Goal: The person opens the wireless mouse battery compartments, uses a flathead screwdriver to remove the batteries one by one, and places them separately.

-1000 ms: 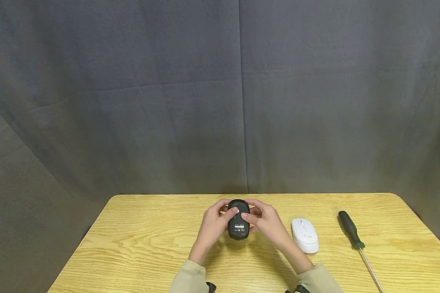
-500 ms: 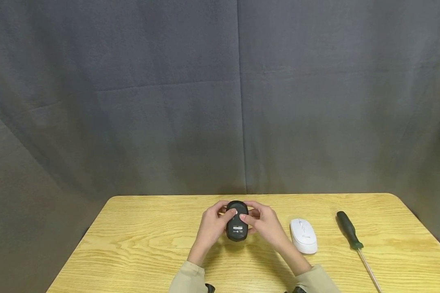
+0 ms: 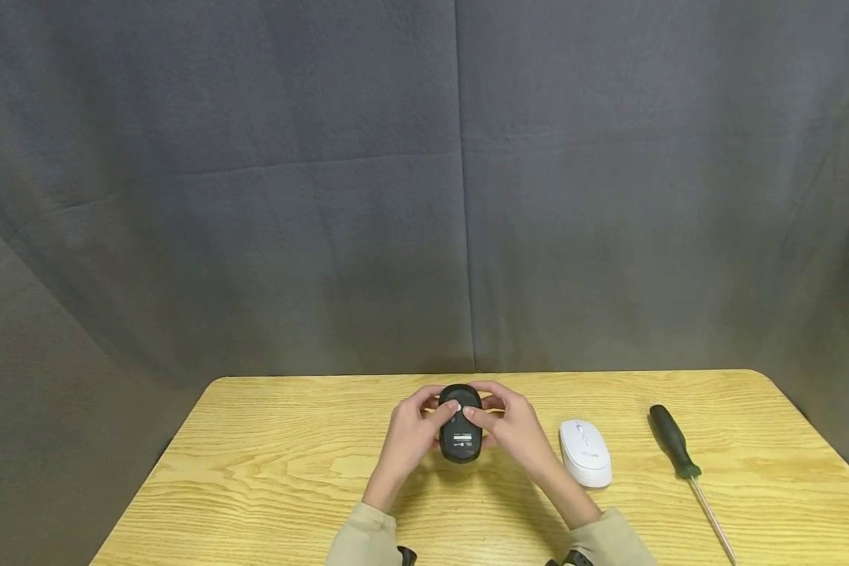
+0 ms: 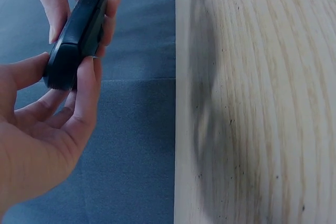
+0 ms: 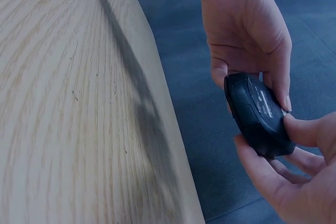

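A black computer mouse (image 3: 460, 428) is held up between both hands, its labelled underside turned toward the head camera. My left hand (image 3: 412, 431) grips its left side, the thumb lying on the underside near a small white spot. From the other side my right hand (image 3: 512, 424) grips it, thumb also on the underside and fingers curled behind. The left wrist view shows the black mouse (image 4: 76, 40) edge-on, pinched by the left hand (image 4: 50, 124). In the right wrist view the right hand (image 5: 299, 171) pinches one end of the mouse (image 5: 257, 114).
A white computer mouse (image 3: 585, 453) lies on the wooden table (image 3: 269, 456) to the right of the hands. Farther right lies a screwdriver (image 3: 672, 442) with a dark green handle. A grey curtain (image 3: 339, 236) hangs behind the table's far edge.
Both hands keep their grip on the black mouse. It tilted slightly and shifted a little, then came back. The right thumb has slid slightly up the underside.
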Demonstrator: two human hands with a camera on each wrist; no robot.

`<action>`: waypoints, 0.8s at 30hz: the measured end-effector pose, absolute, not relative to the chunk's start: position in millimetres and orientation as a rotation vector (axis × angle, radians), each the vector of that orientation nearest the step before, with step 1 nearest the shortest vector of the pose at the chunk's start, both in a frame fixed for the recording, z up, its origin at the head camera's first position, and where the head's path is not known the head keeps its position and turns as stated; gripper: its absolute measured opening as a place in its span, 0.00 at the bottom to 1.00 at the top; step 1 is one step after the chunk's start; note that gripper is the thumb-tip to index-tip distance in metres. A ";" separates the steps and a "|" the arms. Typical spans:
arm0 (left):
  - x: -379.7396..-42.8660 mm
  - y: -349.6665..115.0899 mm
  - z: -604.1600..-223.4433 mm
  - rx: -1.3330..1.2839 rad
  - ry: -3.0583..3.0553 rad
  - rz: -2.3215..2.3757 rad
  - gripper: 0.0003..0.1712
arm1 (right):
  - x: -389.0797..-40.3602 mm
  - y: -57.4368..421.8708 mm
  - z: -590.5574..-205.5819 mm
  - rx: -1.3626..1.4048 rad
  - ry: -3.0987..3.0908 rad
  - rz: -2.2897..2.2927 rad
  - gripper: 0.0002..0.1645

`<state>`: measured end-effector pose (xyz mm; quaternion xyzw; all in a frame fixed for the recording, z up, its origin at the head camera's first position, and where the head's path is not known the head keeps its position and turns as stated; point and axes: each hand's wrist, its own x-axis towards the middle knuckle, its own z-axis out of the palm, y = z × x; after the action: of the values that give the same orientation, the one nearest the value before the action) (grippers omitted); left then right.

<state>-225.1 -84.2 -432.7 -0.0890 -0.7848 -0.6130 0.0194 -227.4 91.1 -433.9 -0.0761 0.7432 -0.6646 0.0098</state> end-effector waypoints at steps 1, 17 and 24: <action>-224.8 -84.2 -432.3 -0.278 -2.436 -1.903 0.21 | -227.3 91.3 -434.0 -0.245 2.335 -2.069 0.24; -225.9 -83.9 -433.9 -0.329 -2.476 -1.850 0.21 | -226.5 89.4 -435.1 -0.241 2.430 -2.044 0.21; -227.4 -83.7 -435.9 -0.305 -2.498 -1.843 0.22 | -225.3 86.1 -435.1 -0.221 2.492 -2.036 0.20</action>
<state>-227.4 -83.7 -435.9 -0.0978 -0.8008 -0.5909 0.0111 -225.3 86.1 -435.1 -0.0686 0.7718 -0.6307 -0.0420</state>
